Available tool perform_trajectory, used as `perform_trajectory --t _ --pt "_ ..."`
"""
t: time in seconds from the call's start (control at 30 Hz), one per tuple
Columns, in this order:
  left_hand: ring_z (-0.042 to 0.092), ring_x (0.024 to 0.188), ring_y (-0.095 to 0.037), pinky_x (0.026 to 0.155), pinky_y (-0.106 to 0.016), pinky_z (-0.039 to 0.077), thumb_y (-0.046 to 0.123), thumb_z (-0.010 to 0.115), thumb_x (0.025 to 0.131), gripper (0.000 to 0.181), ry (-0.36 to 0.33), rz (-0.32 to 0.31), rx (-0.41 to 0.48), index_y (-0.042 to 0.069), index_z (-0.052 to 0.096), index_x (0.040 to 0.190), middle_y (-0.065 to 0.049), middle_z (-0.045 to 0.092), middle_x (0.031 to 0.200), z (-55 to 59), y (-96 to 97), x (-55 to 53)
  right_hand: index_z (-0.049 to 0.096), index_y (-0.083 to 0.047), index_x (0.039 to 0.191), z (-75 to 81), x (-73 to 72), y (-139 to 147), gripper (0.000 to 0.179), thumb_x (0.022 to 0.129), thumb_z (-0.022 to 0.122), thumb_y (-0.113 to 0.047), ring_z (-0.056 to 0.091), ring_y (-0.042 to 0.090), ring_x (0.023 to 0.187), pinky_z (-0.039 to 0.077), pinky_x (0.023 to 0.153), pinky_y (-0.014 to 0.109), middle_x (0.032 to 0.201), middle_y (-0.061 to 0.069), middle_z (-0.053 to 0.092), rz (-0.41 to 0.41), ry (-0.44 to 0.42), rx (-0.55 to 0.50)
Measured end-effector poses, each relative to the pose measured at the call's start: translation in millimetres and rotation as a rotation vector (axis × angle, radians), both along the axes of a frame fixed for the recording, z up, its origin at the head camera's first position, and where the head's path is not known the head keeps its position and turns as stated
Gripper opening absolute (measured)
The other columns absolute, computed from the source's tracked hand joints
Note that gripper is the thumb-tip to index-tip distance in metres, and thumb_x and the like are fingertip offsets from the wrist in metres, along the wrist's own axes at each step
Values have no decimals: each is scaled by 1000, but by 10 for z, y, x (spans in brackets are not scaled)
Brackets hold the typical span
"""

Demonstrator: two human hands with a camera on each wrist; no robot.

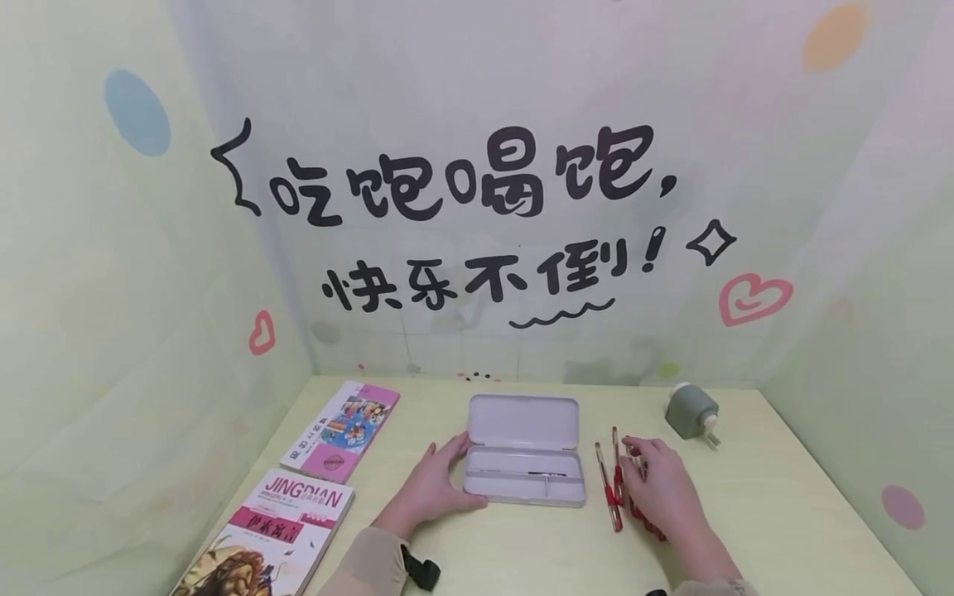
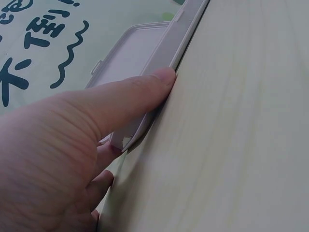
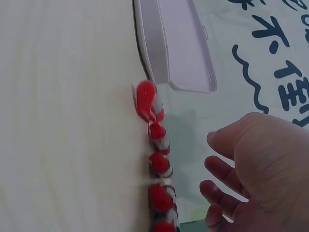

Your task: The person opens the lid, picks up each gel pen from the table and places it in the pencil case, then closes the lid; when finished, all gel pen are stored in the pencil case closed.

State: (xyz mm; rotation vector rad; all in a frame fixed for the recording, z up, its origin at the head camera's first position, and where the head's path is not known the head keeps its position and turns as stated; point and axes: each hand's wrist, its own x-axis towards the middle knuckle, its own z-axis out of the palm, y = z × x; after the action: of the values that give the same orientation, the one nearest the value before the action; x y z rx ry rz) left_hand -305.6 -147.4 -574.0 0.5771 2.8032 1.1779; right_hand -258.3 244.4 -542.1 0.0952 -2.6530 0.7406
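Observation:
A pale lilac pencil case (image 1: pixel 525 500) lies on the table with its lid (image 1: pixel 523 420) raised at the back. Inside its long compartment is a thin dark-and-light stick-like item (image 1: pixel 550 474). My left hand (image 1: pixel 431 490) holds the case's left end, thumb (image 2: pixel 145 89) along the front wall and fingers round the side. To the right of the case, several red-capped pens (image 1: pixel 608 490) lie in a row. My right hand (image 1: pixel 663 488) hovers over the right part of that row, its fingers loosely bent and nothing between them. In the right wrist view the red pen ends (image 3: pixel 159 164) line up beside it.
Two books lie at the left, a pink one (image 1: pixel 339 434) behind a lion-covered one (image 1: pixel 279 530). A grey bottle-like object with a white top (image 1: pixel 691 411) stands at the back right. A printed cloth wall (image 1: pixel 477 348) closes off the table's far side.

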Motion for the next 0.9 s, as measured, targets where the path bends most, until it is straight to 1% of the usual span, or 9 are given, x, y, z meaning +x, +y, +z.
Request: perform_trajectory --t 0.07,0.13,0.27,0.4,0.5,0.7,0.8,0.9 --pt "38 166 -41 142 -68 8 52 100 72 127 -6 -2 -3 9 35 172 -7 60 165 -19 2 6 72 -1 136 -22 43 90 36 102 74 -14 70 36 102 64 85 57 120 20 73 -18 -23 -2" --pt "37 166 -42 141 -69 9 52 100 72 127 -10 -1 -3 9 35 172 -7 60 165 -31 5 13 69 0 139 -37 75 162 39 104 72 -16 70 42 110 63 90 64 124 24 72 -33 -48 -1" --pt "37 166 -44 141 -69 9 51 100 72 126 -7 1 3 8 35 172 -7 60 164 -20 5 27 64 3 144 -38 122 261 45 106 69 -19 67 50 118 60 98 70 131 30 67 -63 -103 -8" --pt "37 166 -43 141 -69 9 50 100 72 126 4 -2 -3 8 36 171 -7 61 164 1 -3 31 61 6 146 -31 144 338 48 106 68 -20 67 53 119 58 101 71 132 34 66 -92 -140 -10" --pt "37 166 -43 141 -69 9 50 100 72 126 7 -2 0 7 36 171 -7 61 164 4 -6 30 59 9 146 -29 146 393 51 107 67 -22 66 54 120 57 103 72 133 35 65 -111 -186 -6" --pt "37 165 -46 140 -71 9 48 101 72 125 5 -7 11 6 36 171 -10 61 163 26 0 46 59 12 145 -65 187 469 53 108 64 -25 62 61 125 54 107 75 135 39 63 -123 -270 12" --pt "36 165 -47 140 -71 9 48 101 72 126 -1 -5 7 6 35 171 -10 61 164 33 4 52 61 13 143 -82 209 492 52 107 64 -25 64 60 121 55 104 74 130 38 65 -128 -303 28" --pt "37 165 -47 140 -71 9 49 101 73 126 3 -7 6 4 35 171 -11 60 164 33 6 56 63 14 138 -92 220 510 50 106 66 -23 69 52 111 59 99 70 120 33 68 -135 -327 44"
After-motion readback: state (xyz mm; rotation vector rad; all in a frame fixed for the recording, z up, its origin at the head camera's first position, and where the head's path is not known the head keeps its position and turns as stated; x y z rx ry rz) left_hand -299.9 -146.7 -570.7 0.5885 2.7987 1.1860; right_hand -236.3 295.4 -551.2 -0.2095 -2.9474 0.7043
